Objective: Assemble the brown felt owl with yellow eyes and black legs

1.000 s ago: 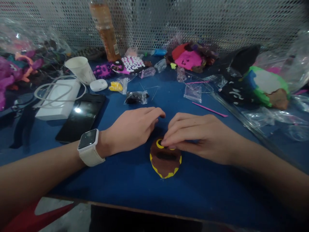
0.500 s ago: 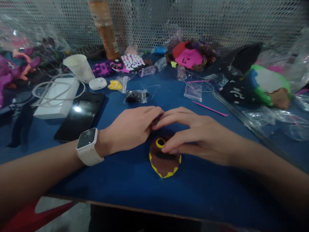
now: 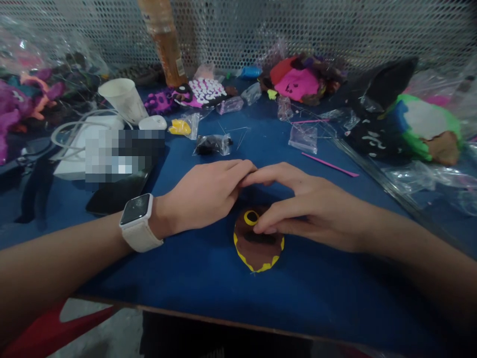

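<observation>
head view: left hand [image 3: 203,196] and right hand [image 3: 309,214] meet curled fingertips, any grip hidden, above half-covered clay disc [image 3: 258,249].

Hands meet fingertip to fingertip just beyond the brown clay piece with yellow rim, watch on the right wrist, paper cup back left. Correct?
No. The watch is on the left wrist, not the right; the head view shows it. The rest holds: left hand and right hand meet fingertip to fingertip beyond the brown clay piece, paper cup back left.

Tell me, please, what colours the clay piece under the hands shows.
Brown clay piece with yellow edge and ring; head view.
</observation>
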Motion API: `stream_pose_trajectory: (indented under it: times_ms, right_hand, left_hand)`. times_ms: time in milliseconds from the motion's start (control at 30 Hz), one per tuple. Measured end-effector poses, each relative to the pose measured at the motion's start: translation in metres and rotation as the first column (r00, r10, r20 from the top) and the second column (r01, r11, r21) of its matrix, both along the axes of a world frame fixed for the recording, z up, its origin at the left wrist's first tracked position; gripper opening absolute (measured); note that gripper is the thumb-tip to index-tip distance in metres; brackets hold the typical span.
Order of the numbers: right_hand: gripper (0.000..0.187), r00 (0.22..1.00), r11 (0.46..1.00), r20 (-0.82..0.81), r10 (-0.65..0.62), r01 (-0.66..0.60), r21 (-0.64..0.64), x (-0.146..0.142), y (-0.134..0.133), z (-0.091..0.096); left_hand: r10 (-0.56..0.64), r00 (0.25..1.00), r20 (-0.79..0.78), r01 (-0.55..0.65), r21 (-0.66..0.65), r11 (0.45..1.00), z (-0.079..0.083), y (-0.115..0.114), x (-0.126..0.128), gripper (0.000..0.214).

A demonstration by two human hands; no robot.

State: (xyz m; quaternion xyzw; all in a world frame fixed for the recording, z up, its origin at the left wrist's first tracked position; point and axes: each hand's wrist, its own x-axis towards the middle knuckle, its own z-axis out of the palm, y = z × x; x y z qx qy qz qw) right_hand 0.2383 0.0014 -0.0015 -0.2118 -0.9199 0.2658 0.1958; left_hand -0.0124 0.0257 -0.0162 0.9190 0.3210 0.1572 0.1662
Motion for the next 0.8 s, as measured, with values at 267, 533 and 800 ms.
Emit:
stream_pose_trajectory:
  times_ms: [267,533,800]
  right_hand:
    - [0.016,1.0,1.0,0.018,-0.011,0.011,0.01,-0.0012,-0.0007,0.0004]
    - [0.018,0.999,1.0,0.039,-0.025,0.025,0.01,-0.002,-0.0035,0.0021]
    - [0.02,0.999,0.999,0.048,-0.017,0.016,0.035,-0.0024,-0.0056,0.003]
  left_hand:
    - [-0.003,1.0,0.0,0.003,0.02,1.0,-0.0013,0.0006,0.0006,0.027]
    - [-0.011,1.0,0.004,0.011,0.014,1.0,0.0001,0.0012,0.0005,0.025]
    - [-0.007,1.0,-0.011,0.007,0.017,1.0,0.0014,0.0006,0.0006,0.027]
